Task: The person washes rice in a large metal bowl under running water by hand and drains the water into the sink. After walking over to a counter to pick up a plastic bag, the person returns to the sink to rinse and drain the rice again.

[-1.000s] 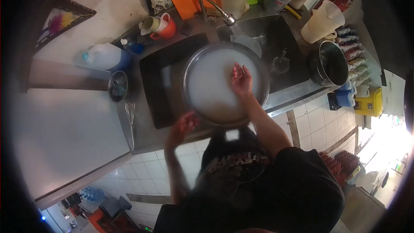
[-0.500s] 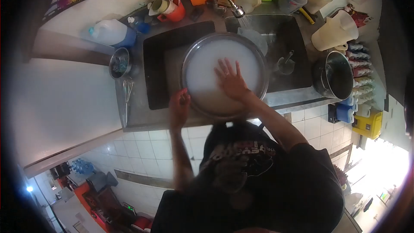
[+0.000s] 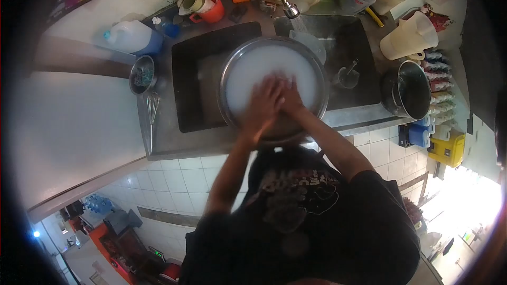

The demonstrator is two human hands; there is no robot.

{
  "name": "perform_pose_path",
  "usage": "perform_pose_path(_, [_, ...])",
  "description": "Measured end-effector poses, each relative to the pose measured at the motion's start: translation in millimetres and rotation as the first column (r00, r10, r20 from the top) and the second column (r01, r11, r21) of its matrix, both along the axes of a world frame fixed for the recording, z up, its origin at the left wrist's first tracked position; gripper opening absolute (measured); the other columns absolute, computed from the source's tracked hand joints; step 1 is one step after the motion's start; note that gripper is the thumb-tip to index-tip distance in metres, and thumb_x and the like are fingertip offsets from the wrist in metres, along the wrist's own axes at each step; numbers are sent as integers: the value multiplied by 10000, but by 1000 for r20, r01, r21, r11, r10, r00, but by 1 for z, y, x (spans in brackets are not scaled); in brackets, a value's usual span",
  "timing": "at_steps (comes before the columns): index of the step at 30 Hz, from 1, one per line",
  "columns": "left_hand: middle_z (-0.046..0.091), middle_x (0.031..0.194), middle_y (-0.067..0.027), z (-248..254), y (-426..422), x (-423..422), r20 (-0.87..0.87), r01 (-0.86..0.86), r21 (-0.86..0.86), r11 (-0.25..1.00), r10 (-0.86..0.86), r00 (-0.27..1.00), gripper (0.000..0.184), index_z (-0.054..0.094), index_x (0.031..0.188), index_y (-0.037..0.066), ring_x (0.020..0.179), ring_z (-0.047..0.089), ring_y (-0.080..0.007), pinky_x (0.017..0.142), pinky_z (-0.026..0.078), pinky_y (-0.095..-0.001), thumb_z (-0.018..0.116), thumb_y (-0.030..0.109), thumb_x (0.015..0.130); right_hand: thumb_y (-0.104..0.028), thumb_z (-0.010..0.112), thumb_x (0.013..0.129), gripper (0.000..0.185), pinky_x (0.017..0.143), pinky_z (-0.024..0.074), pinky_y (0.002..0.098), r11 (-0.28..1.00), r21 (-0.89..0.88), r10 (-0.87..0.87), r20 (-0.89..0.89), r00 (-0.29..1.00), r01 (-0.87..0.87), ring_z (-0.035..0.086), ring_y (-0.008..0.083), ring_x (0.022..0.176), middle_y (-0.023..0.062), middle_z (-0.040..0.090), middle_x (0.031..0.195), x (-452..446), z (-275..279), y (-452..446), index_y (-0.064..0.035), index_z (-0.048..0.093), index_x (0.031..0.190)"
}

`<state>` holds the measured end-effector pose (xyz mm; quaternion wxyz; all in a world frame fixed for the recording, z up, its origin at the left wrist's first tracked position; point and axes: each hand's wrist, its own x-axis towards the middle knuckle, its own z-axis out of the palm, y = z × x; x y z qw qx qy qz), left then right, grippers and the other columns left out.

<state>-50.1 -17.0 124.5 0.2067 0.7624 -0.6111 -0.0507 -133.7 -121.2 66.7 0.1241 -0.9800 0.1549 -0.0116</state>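
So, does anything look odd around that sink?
The tap is running, yet the left hand and right hand are over at the big bowl of whitish liquid. The stream falls beside the bowl, towards a pale container in the right sink. It may be deliberate. I see no clear spill.

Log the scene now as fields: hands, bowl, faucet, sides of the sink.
Left hand: over the bowl, close against the right hand
Right hand: over the bowl, fingers blurred
Bowl: large, round, cloudy whitish contents
Faucet: running
Left side: whisk
Right side: metal pot
Hands wet: cannot tell
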Motion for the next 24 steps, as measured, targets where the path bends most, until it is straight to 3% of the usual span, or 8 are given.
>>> perform_pose_path(3, [278, 1423, -198, -23, 4, 15, 44, -198, 77, 977, 195, 980, 518, 396, 1323, 42, 1326, 227, -398, 1036, 227, -547, 514, 269, 872, -391, 438, 866, 631, 1042, 136, 621, 986, -83, -141, 7, 990, 141, 173, 386, 1351, 163, 195, 1474, -1, -18, -3, -90, 287, 1399])
perform_pose_path(5, [250, 1438, -203, -30, 9, 23, 48, -266, 119, 957, 262, 964, 524, 399, 1317, 42, 1332, 215, -400, 1027, 240, -550, 528, 265, 861, -373, 468, 851, 614, 1039, 158, 615, 934, 46, -357, 45, 933, 355, 187, 387, 1345, 171, 215, 1463, -4, -7, 1, -66, 342, 1367])
perform_pose_path(8, [215, 1450, -215, -18, 24, 20, 100, -228, 129, 965, 216, 971, 563, 392, 1324, 48, 1327, 219, -411, 1019, 259, -548, 563, 266, 834, -396, 469, 856, 609, 1031, 179, 616, 991, 8, -130, -143, 981, 132, 196, 390, 1341, 191, 215, 1456, -9, 22, -2, -64, 362, 1356])
perform_pose_path(10, [198, 1457, -207, -8, 31, 21, 26, -242, 305, 921, 245, 969, 578, 387, 1330, 56, 1329, 214, -408, 1019, 269, -549, 575, 257, 822, -408, 469, 856, 620, 1027, 187, 618, 985, 33, -166, -113, 980, 171, 195, 390, 1342, 199, 210, 1455, -12, 17, -1, -69, 353, 1362])
perform_pose_path(14, [226, 1445, -207, 7, 47, 30, -36, -106, 312, 944, 123, 992, 591, 376, 1343, 68, 1317, 238, -415, 1027, 290, -520, 589, 203, 809, -428, 454, 881, 657, 1043, 178, 606, 996, -59, -63, -13, 998, 62, 138, 403, 1358, 225, 173, 1458, -34, 37, 5, -62, 267, 1394])
perform_pose_path(19, [460, 1291, -137, 2, 58, 46, -44, 7, 103, 995, -2, 999, 269, 606, 1037, 66, 1208, 418, -348, 978, 384, -410, 632, 127, 776, -354, 530, 841, 650, 1054, 182, 587, 997, 28, -74, -96, 993, 77, 154, 401, 1354, 214, 169, 1464, -51, 59, 7, -65, 305, 1378])
perform_pose_path(22, [561, 1153, -173, 33, 45, 56, -299, -174, 356, 918, 289, 909, 127, 634, 858, 32, 1090, 515, -344, 908, 416, -426, 557, 121, 812, -270, 570, 803, 637, 1058, 182, 579, 978, 186, -85, -34, 996, 90, 160, 390, 1356, 209, 194, 1456, -45, 55, -15, -67, 338, 1360])
perform_pose_path(24, [548, 1170, -173, 34, 49, 67, -298, -192, 289, 938, 278, 913, 161, 625, 934, 32, 1105, 503, -343, 915, 414, -422, 558, 124, 821, -207, 602, 778, 647, 1056, 189, 575, 937, 325, -135, 3, 991, 127, 150, 376, 1364, 211, 207, 1449, -43, 62, -21, -67, 344, 1354])
